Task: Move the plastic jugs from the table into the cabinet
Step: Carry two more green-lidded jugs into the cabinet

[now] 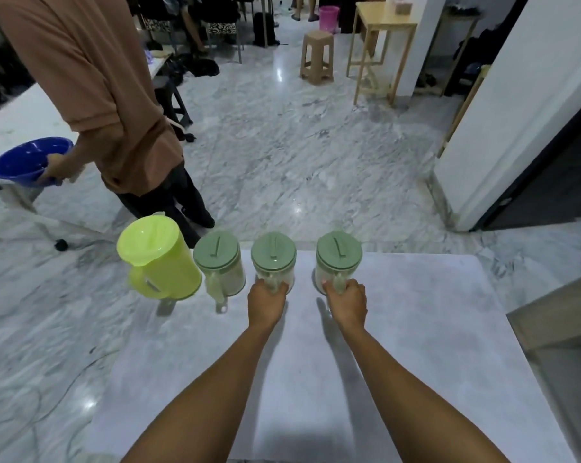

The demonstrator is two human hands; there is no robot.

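Here, head view: four jugs in row along far edge of table [416, 329]. Lime jug [160, 260] leftmost, then three clear jugs with green lids. Left hand [266, 302] clamped on handle of third jug [273, 262]; right hand [347, 304] clamped on handle of fourth jug [338, 260]. Second jug [219, 265] untouched, handle toward camera. Likely light, stiff plastic, smooth walls maybe slippery; contents unclear. Handle best hold, keep upright. Lids may sit loose. Cabinet not clearly identifiable.
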